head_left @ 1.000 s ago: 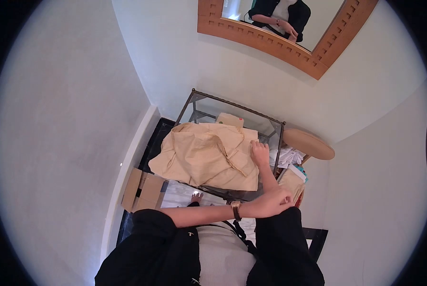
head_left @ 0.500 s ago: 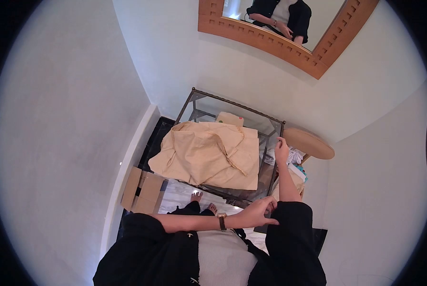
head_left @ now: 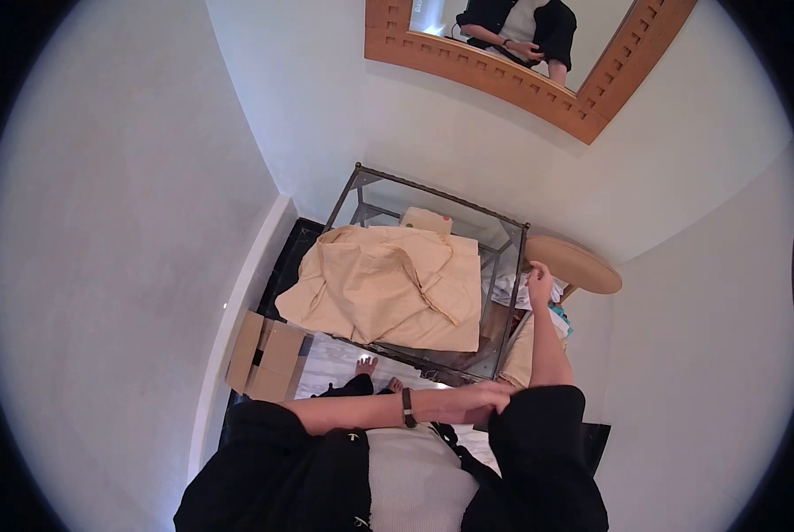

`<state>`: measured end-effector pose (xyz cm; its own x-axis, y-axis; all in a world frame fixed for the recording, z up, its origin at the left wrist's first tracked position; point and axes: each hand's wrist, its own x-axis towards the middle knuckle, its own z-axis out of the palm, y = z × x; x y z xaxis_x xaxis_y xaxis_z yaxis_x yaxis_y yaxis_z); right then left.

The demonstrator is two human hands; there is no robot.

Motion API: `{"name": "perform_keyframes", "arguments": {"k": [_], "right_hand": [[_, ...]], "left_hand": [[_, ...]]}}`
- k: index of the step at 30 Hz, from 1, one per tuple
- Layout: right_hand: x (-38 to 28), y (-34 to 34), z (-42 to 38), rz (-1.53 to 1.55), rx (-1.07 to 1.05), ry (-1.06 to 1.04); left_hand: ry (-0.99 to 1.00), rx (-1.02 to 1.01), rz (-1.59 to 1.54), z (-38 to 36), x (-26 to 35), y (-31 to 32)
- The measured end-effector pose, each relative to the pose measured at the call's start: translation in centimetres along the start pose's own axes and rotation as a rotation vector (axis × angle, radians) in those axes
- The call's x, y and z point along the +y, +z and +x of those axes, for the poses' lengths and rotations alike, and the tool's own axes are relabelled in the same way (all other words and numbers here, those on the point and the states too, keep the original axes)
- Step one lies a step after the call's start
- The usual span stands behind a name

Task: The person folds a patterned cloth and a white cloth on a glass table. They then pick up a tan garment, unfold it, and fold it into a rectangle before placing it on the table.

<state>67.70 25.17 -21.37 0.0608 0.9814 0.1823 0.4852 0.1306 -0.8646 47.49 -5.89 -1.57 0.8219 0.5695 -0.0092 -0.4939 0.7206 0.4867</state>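
My left hand (head_left: 472, 401), with a dark-strapped watch (head_left: 408, 408) on its wrist, reaches across my body. Its fingers are closed at the edge of the black right sleeve (head_left: 539, 430), bunched near the elbow. My right hand (head_left: 539, 285) is raised past the right side of a glass-topped table, fingers loosely bent and apart, holding nothing. On the table lies a beige cloth (head_left: 375, 288), partly folded and rumpled, touched by neither hand. Behind it rests a small cream-coloured item (head_left: 426, 220) with coloured spots.
The glass table has a dark metal frame (head_left: 441, 193). A round-topped wooden piece (head_left: 578, 264) and a basket of cloths (head_left: 521, 355) stand at its right. An open cardboard box (head_left: 277, 359) sits on the floor at left. A wood-framed mirror (head_left: 485, 58) hangs on the wall.
My right hand has moved slightly right and down, and its forearm has turned. My left hand has rotated and shifted a little left at the sleeve edge. The cloth has stayed put.
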Motion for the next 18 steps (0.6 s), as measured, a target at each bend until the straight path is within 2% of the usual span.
{"name": "perform_keyframes", "arguments": {"k": [2,6,7,10,11,14,18], "right_hand": [[-0.3,0.3,0.0,0.164,0.033,0.076],[-2.6,1.4,-0.2,0.374,0.033,0.206],[-2.6,1.8,-0.2,0.415,0.027,0.238],[-3.0,3.2,-0.3,0.490,0.027,0.316],[-3.4,3.9,-0.5,0.486,0.037,0.329],[-5.8,5.9,-0.8,0.521,0.016,0.355],[-7.5,7.8,-0.7,0.536,-0.054,0.279]], "left_hand": [[-0.175,-0.166,-0.052,0.7,-2.0,-0.7],[-0.236,0.119,0.161,1.8,-3.3,-1.5],[-0.141,0.188,0.296,2.5,-3.2,-2.4],[-0.247,0.336,-0.093,2.6,-2.5,-3.4],[-0.196,0.213,-0.141,2.9,-4.0,-5.6],[-0.373,-0.094,-0.085,4.9,-5.5,-6.6],[-0.418,-0.158,-0.239,3.8,-6.4,-5.6]]}}
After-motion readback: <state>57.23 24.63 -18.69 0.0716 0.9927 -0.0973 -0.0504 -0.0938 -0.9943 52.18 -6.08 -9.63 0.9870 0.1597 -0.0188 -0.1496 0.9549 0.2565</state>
